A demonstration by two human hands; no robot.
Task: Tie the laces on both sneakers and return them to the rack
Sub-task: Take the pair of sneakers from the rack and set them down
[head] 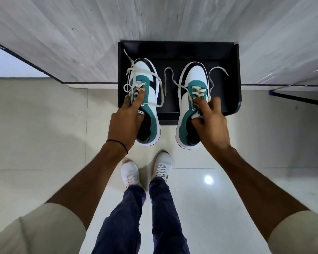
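Left hand (pixel 124 121) gripping left sneaker (pixel 149 74) by tongue, right hand (pixel 209 123) pinching right sneaker (pixel 195 74) likewise. Toes lying over black rack (pixel 173 50), heels overhanging its front edge. Laces (pixel 128 56) trailing loose across rack. Grey wall panel (pixel 81 43) flanking rack; wearer's white shoes (pixel 130 173) standing before it.

No text, brand or number can be read anywhere. Left tongue label (pixel 140 112) on the left sneaker (pixel 145 81) and right tongue label (pixel 199 113) on the right sneaker (pixel 195 77): black-and-white print, partly covered by the left hand (pixel 126 123) and right hand (pixel 210 123), too small and blurred to read. Worn white shoe (pixel 162 166) carries a small yellow-and-dark mark, shape not made out.
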